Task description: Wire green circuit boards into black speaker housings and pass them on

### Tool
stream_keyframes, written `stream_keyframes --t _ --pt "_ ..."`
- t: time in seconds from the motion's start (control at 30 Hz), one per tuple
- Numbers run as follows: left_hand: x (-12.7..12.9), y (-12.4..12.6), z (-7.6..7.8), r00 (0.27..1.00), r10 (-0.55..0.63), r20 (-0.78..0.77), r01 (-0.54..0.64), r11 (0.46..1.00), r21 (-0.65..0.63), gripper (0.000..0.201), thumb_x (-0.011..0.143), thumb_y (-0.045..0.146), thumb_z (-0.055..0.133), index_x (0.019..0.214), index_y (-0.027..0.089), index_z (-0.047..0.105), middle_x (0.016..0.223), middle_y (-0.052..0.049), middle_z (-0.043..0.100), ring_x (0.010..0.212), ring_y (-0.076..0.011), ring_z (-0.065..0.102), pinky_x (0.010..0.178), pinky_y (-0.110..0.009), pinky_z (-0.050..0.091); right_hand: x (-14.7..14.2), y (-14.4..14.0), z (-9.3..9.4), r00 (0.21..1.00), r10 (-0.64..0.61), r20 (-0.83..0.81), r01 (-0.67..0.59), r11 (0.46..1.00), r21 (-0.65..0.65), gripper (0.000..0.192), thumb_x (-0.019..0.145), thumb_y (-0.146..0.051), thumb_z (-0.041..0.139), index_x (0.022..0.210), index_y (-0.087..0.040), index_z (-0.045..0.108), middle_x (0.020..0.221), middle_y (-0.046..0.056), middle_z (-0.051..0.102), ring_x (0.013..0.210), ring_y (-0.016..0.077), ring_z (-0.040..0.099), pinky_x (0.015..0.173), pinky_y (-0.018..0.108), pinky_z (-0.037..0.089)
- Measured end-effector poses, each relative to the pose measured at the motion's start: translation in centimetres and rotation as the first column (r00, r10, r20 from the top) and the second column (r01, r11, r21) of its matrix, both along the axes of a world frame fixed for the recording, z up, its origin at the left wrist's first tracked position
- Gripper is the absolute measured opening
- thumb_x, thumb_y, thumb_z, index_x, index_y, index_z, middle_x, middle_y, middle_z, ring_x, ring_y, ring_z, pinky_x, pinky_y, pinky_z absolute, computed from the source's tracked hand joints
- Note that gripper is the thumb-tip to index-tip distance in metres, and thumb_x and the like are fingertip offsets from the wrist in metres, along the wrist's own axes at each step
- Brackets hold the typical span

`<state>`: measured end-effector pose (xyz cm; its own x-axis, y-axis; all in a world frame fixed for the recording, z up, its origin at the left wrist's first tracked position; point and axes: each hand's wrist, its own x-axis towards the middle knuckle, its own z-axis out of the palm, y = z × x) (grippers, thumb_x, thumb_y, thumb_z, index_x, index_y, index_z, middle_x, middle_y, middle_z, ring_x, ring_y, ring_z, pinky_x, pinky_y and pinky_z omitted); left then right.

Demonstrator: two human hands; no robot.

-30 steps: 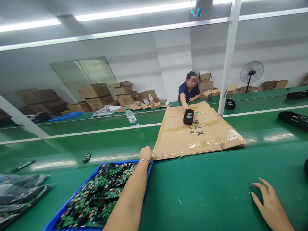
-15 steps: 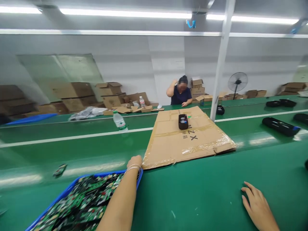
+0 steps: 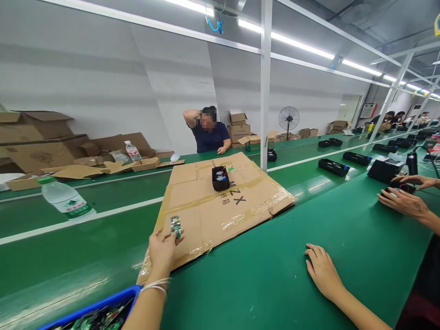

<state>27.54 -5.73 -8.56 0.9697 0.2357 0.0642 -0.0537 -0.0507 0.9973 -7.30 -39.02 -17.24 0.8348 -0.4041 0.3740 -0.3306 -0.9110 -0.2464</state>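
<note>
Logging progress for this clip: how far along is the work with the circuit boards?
Done: one circuit board is out of the blue bin and over the flattened cardboard. In hand: the left hand pinches that board; the right hand lies flat and empty on the green belt. Left: more boards show in the bin, and only a black holder sits on the cardboard.

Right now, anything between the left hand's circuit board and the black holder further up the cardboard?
Nothing visible. The left hand holds the circuit board over the cardboard sheet; only bare cardboard lies between it and the black holder.
</note>
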Motion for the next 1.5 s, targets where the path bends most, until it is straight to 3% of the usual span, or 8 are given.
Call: stream_keyframes --t 0.17,0.3,0.5,0.67,0.8,1.03,1.27,1.5 --pt "-3.6 -2.0 -3.2 0.993 -0.121 -0.016 0.104 0.906 -0.41 0.016 0.074 0.007 0.056 0.086 0.015 0.051 0.084 -0.002 0.059 0.072 -0.0144 0.065 0.072 -0.033 0.055 -0.7 -0.9 -0.7 1.0 0.025 -0.003 -0.025 0.997 -0.072 0.027 0.09 -0.032 0.035 0.1 -0.022 0.057 0.118 0.007 0.052 0.106 0.0247 0.049 0.082 0.04 0.044" --pt "-3.8 -1.2 -3.9 0.99 -0.138 0.003 0.11 0.783 -0.613 0.019 0.073 0.009 0.061 0.09 0.015 0.054 0.089 -0.004 0.061 0.082 -0.0161 0.064 0.077 -0.035 0.054 2.5 -1.8 0.2 0.992 0.124 -0.019 -0.125 0.976 -0.18 0.03 0.089 -0.035 0.034 0.106 -0.022 0.055 0.122 0.009 0.048 0.106 0.026 0.049 0.08 0.041 0.044" --pt "-2.9 -0.8 -4.5 0.989 -0.15 0.0 0.095 0.621 -0.778 0.02 0.075 0.003 0.058 0.091 0.015 0.058 0.09 -0.004 0.06 0.077 -0.0121 0.061 0.079 -0.033 0.052 16.3 2.4 5.7 0.896 0.414 -0.162 -0.443 0.813 -0.378 0.029 0.088 -0.027 0.041 0.113 -0.017 0.051 0.13 0.013 0.039 0.114 0.0272 0.042 0.089 0.041 0.041" --pt "-3.0 -0.6 -4.6 0.981 -0.193 0.003 0.098 0.486 -0.868 0.022 0.075 0.0 0.056 0.09 0.014 0.059 0.092 -0.005 0.061 0.078 -0.0124 0.061 0.072 -0.027 0.05 28.7 6.6 9.5 0.813 0.478 -0.334 -0.582 0.691 -0.428 0.023 0.083 -0.015 0.049 0.105 -0.013 0.056 0.136 0.015 0.034 0.114 0.0282 0.043 0.092 0.041 0.039" --pt "-2.6 0.1 -4.6 0.972 -0.233 -0.025 0.062 0.355 -0.933 0.014 0.079 0.005 0.055 0.09 0.012 0.059 0.08 -0.005 0.06 0.065 -0.0103 0.058 0.055 -0.019 0.044 36.5 7.2 10.4 0.82 0.443 -0.361 -0.569 0.696 -0.438 0.025 0.082 -0.009 0.047 0.105 -0.01 0.056 0.139 0.017 0.031 0.114 0.0307 0.042 0.09 0.043 0.04" --pt "-2.7 0.8 -4.2 0.948 -0.318 -0.012 0.034 0.139 -0.99 0.007 0.082 0.017 0.06 0.086 0.012 0.058 0.071 0.0 0.052 0.054 -0.0045 0.047 0.045 -0.013 0.034 46.3 5.3 10.8 0.866 0.341 -0.366 -0.468 0.81 -0.353 0.025 0.079 -0.006 0.055 0.103 -0.003 0.059 0.139 0.025 0.025 0.119 0.0364 0.038 0.094 0.048 0.032" --pt "-2.9 1.0 -4.2 0.919 -0.393 -0.025 0.001 0.066 -0.998 0.031 0.087 0.039 0.053 0.09 0.009 0.06 0.063 -0.002 0.049 0.05 -0.0078 0.045 0.045 -0.017 0.035 49.8 4.7 8.8 0.85 0.299 -0.434 -0.426 0.875 -0.231 0.028 0.087 -0.027 0.054 0.104 -0.006 0.059 0.127 0.015 0.041 0.108 0.0241 0.05 0.086 0.039 0.043" --pt "-2.7 0.8 -4.2 0.925 -0.377 -0.051 -0.028 0.068 -0.997 0.029 0.087 0.036 0.051 0.092 0.008 0.061 0.066 -0.004 0.053 0.054 -0.0097 0.049 0.047 -0.018 0.036 45.2 8.1 7.1 0.896 0.306 -0.321 -0.403 0.864 -0.303 0.04 0.093 -0.03 0.038 0.101 0.004 0.057 0.112 0.03 0.04 0.088 0.0328 0.059 0.067 0.038 0.042"
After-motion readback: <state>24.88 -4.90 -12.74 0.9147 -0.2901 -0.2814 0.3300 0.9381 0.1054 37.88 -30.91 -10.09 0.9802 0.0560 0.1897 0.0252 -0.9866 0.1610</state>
